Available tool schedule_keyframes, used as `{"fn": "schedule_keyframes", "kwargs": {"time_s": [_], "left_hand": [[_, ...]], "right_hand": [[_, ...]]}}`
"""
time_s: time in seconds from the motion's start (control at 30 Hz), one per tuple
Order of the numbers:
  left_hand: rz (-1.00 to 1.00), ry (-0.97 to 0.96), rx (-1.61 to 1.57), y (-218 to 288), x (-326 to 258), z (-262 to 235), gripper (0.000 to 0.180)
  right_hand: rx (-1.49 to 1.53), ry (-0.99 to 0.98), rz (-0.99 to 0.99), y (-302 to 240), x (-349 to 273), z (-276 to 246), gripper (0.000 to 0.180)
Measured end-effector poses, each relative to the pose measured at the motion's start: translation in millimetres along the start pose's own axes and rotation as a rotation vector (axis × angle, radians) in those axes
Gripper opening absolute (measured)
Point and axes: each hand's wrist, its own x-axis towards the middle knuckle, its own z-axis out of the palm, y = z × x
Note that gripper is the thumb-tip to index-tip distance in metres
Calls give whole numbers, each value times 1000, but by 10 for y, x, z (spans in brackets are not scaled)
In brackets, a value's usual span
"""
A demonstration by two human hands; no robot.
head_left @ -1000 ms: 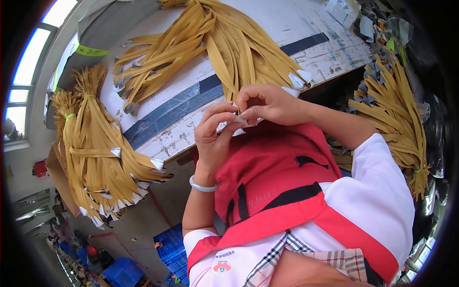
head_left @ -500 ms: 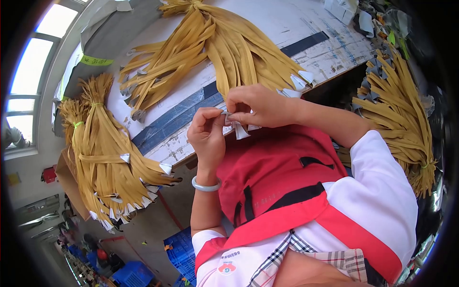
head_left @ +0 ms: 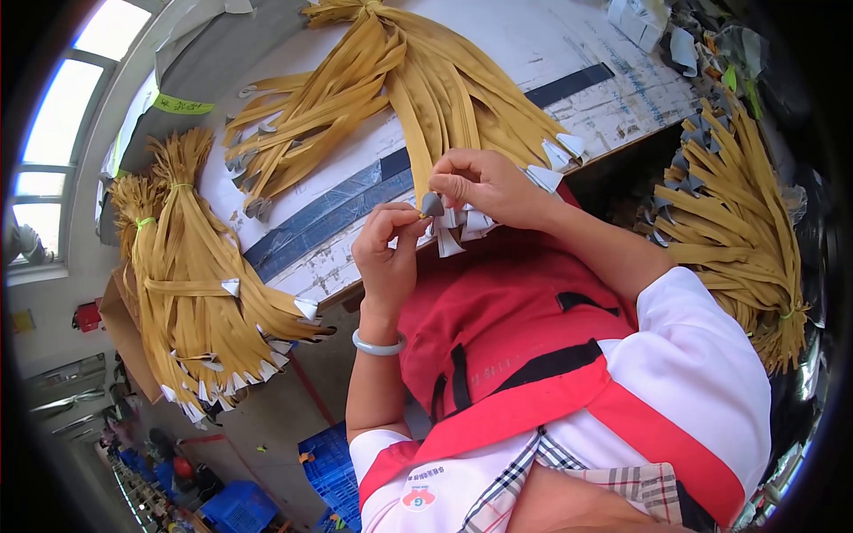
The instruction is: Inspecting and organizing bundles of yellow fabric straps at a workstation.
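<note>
Both my hands meet at the table's near edge over the end of an ochre zipper tape, which carries a grey folded tab (head_left: 432,204). My left hand (head_left: 387,253) is closed, thumb and fingers pinching the tape's end just below the tab. My right hand (head_left: 487,188) is closed too, its fingertips pinched beside the tab's upper right; just what lies between them is hidden. From the hands the tapes run back into a large tied bundle of ochre zipper tapes (head_left: 435,84) on the table. White folded tabs (head_left: 450,242) hang below my fingers.
More tied ochre bundles (head_left: 191,258) with white tabs hang over the table's left end. Another ochre bundle (head_left: 737,231) with grey tabs lies at the right. Dark strips (head_left: 329,218) cross the white tabletop (head_left: 293,266). Blue crates (head_left: 333,471) stand on the floor.
The grey tab has come into view between my hands. My right hand has shifted slightly right and its fingers have drawn back from the left hand's.
</note>
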Motion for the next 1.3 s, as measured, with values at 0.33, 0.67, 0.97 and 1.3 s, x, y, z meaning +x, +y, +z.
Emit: {"fn": "schedule_keyframes", "kwargs": {"time_s": [0.33, 0.67, 0.97, 1.3], "left_hand": [[39, 729, 140, 240, 250, -1249, 20], [80, -192, 692, -76, -134, -138, 43], [-137, -134, 534, -386, 3, -102, 24], [-257, -7, 322, -370, -205, -23, 19]], "right_hand": [[-300, 415, -24, -192, -204, -732, 22], [-894, 7, -285, -50, -208, -221, 15], [-868, -51, -275, 75, -154, -208, 15], [-859, -264, -376, 283, 98, 26, 15]]}}
